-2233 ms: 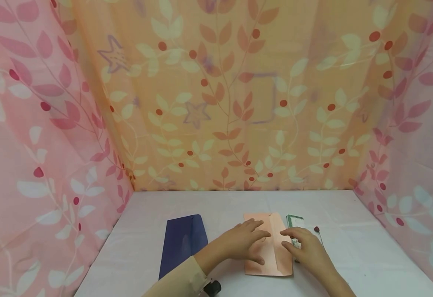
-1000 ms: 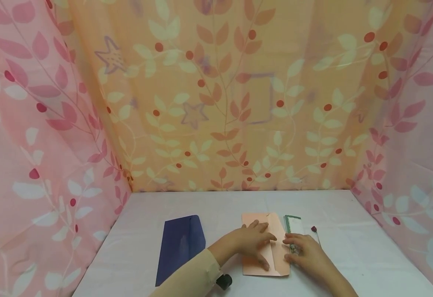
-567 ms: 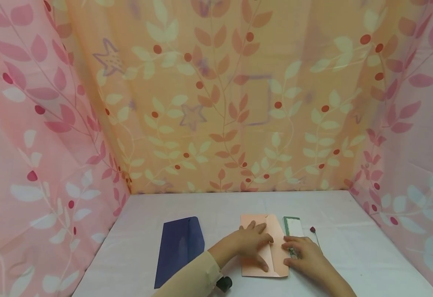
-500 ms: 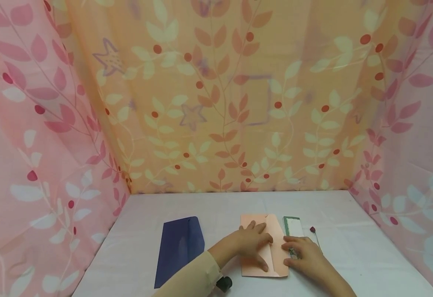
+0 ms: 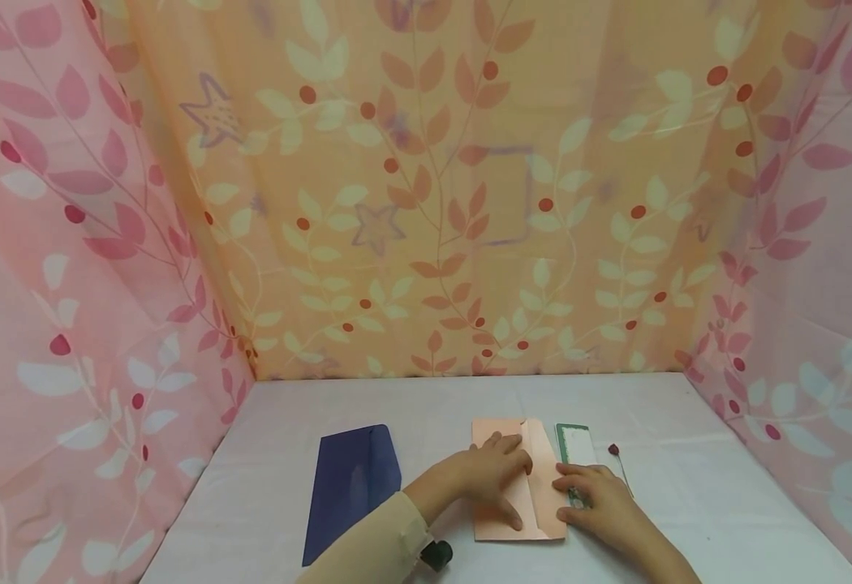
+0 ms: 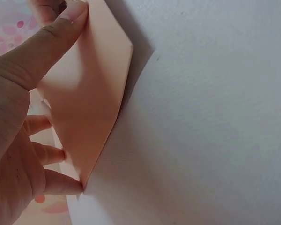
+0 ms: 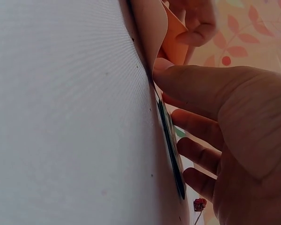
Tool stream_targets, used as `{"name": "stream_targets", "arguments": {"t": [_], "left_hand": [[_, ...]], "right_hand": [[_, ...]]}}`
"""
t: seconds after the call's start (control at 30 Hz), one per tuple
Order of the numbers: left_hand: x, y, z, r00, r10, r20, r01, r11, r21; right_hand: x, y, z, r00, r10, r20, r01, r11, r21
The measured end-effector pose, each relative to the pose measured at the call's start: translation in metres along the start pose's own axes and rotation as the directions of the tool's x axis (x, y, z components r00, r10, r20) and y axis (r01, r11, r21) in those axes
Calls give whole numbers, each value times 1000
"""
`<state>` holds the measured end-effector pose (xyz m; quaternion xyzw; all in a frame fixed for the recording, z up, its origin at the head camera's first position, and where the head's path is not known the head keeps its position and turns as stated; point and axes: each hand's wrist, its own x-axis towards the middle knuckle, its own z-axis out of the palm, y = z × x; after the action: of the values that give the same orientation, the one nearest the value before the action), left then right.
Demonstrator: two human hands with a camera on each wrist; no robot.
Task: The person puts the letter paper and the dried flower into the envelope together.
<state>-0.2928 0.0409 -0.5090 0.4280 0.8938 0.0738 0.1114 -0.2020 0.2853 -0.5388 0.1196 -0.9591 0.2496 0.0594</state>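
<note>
A peach envelope [image 5: 495, 527] lies on the table, its flap side to the right. My left hand [image 5: 488, 478] is over its body, thumb and fingers gripping the paper; in the left wrist view the thumb presses on its face and other fingertips touch its edge. In the right wrist view its mouth gapes, showing an orange inside [image 7: 174, 44]. My right hand [image 5: 601, 499] pinches the flap's right edge between thumb and index finger. Under the right hand's other fingers lies a white card with a green border [image 5: 579, 442], partly hidden.
A dark blue envelope [image 5: 342, 495] lies to the left, partly behind the left sleeve. Right of the card is a small red flower on a thin stem [image 5: 613, 450]. White cloth covers the table [image 5: 733, 519]; patterned curtains [image 5: 426, 186] stand behind and at both sides.
Both hands have come down onto the peach envelope from hovering over it. The right hand has taken its flap edge. The left index finger has since bent more at the envelope's mouth.
</note>
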Motion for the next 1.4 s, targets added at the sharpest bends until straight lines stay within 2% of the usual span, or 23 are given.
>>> {"name": "stream_targets", "arguments": {"t": [0.23, 0.53, 0.77, 1.0, 1.2, 1.4], "left_hand": [[-4, -4, -2, 998, 50, -49, -49, 998, 26], [-8, -11, -1, 991, 97, -92, -102, 994, -43], [-9, -13, 0, 989, 74, -131, -86, 992, -93], [-9, -11, 4, 991, 44, -124, -59, 991, -116], [-9, -12, 5, 992, 49, -114, -61, 993, -103], [-9, -12, 6, 992, 47, -121, -57, 995, -88]], "right_hand": [[1, 1, 1, 1000, 21, 11, -21, 1000, 11], [1, -1, -2, 999, -33, -25, 34, 999, 15], [2, 0, -2, 998, -47, -40, 48, 999, 12], [1, -1, -3, 997, -43, -58, 45, 998, 41], [-1, 3, -10, 995, 6, -101, 5, 994, 107], [-2, 4, -21, 983, 68, -172, -53, 994, 91]]}}
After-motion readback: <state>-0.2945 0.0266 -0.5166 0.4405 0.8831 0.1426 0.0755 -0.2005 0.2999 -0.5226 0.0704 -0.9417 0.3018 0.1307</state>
